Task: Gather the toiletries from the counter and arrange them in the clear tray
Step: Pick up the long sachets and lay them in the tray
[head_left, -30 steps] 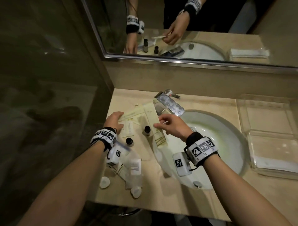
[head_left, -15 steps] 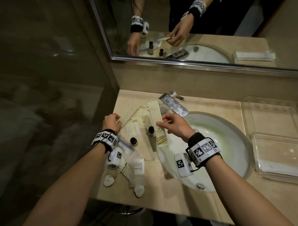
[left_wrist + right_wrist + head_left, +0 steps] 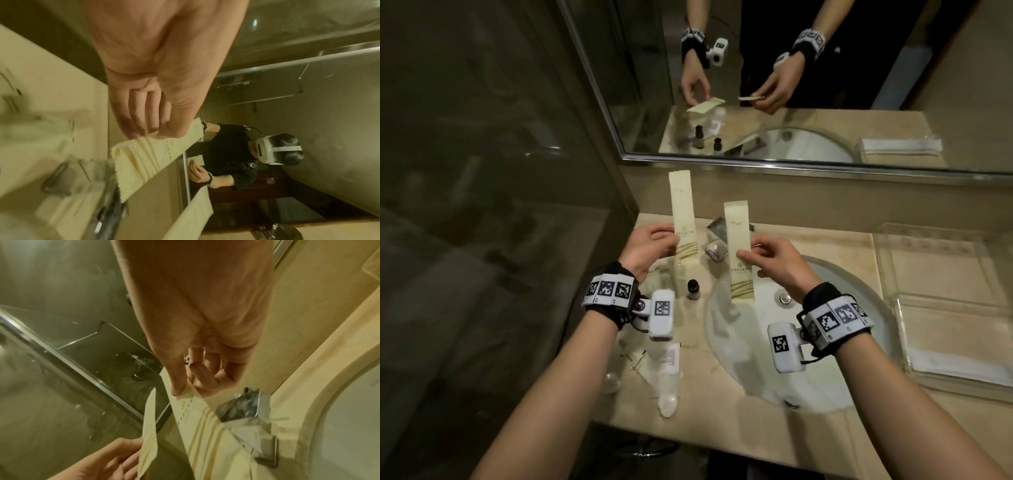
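My left hand (image 3: pixel 650 245) pinches one long cream sachet (image 3: pixel 682 219) between thumb and curled fingers, and my right hand (image 3: pixel 768 262) pinches a second cream sachet (image 3: pixel 738 253) the same way. A second ago both packets lay flat on the surface under my fingers; now both are lifted clear and held upright, side by side, in front of the mirror. Below and between my hands a small dark-capped bottle (image 3: pixel 692 288) still stands, and nearer my left wrist lie plastic-wrapped items (image 3: pixel 666 368). Far out beyond my right hand sits the clear tray (image 3: pixel 941 308), by my judgement the next stop for both sachets; most toiletries remain ungathered.
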A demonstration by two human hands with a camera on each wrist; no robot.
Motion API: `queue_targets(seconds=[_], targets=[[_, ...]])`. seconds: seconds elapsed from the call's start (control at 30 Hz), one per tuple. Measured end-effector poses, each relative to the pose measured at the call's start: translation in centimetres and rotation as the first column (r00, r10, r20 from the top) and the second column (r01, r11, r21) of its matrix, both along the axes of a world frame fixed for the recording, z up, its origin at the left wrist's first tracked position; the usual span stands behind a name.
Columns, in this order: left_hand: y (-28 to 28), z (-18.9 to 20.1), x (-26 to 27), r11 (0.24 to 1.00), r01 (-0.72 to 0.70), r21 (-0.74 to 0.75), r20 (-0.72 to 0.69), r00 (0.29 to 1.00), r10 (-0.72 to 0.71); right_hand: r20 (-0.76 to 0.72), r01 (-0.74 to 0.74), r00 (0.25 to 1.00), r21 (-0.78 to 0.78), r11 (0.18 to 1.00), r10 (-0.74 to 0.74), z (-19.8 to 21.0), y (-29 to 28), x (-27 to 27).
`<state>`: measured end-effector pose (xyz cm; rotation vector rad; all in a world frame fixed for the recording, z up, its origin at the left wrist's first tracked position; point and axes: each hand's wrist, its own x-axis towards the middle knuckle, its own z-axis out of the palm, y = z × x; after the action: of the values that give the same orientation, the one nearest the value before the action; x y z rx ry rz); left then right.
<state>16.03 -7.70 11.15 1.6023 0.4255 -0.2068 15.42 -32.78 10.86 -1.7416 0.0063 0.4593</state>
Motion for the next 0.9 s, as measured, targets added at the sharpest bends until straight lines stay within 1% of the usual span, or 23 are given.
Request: queue_targets(seconds=[0.07, 0.2, 0.33, 0.47, 0.63, 0.67, 0.73, 0.9], targets=[[-3.1, 1.0, -0.2, 0.997, 0.054, -0.063, 0.026, 0.998, -0.053, -0.003, 0.031, 1.000, 0.015, 0.999, -0.031, 0.7, -2.3, -0.1], [-9.7, 2.2, -0.4, 0.977, 0.189, -0.099, 0.044, 0.982, -0.186, 0.013, 0.085, 0.996, 0.009, 0.996, -0.085, 1.4, -8.1, -0.4], [-17.6, 2.7, -0.6, 0.961, 0.227, -0.160, 0.008, 0.973, -0.229, 0.028, 0.179, 0.983, 0.007, 0.984, -0.179, 1.5, -15.5, -1.1], [-25.7, 2.0, -0.8, 0.936, 0.263, -0.235, -0.025, 0.961, -0.276, 0.092, 0.277, 0.960, -0.141, 0.951, -0.266, 0.2, -24.4, -1.9], [-34.1, -0.7, -1.8, 0.938, 0.252, -0.237, -0.066, 0.959, -0.274, 0.125, 0.372, 0.928, -0.333, 0.867, -0.350, -2.4, -34.0, -3.3], [-35.5, -1.3, -1.9, 0.941, 0.246, -0.232, -0.083, 0.959, -0.271, 0.134, 0.367, 0.930, -0.385, 0.846, -0.343, -3.2, -35.4, -3.5], [-37.6, -2.6, -2.4, 0.948, 0.216, -0.232, -0.120, 0.961, -0.249, 0.129, 0.314, 0.949, -0.501, 0.806, -0.289, -5.0, -37.7, -3.8], [-40.3, -4.9, -3.8, 0.960, 0.126, -0.250, -0.200, 0.963, -0.178, 0.014, 0.158, 0.980, -0.673, 0.723, -0.200, -9.4, -40.3, -4.2]])
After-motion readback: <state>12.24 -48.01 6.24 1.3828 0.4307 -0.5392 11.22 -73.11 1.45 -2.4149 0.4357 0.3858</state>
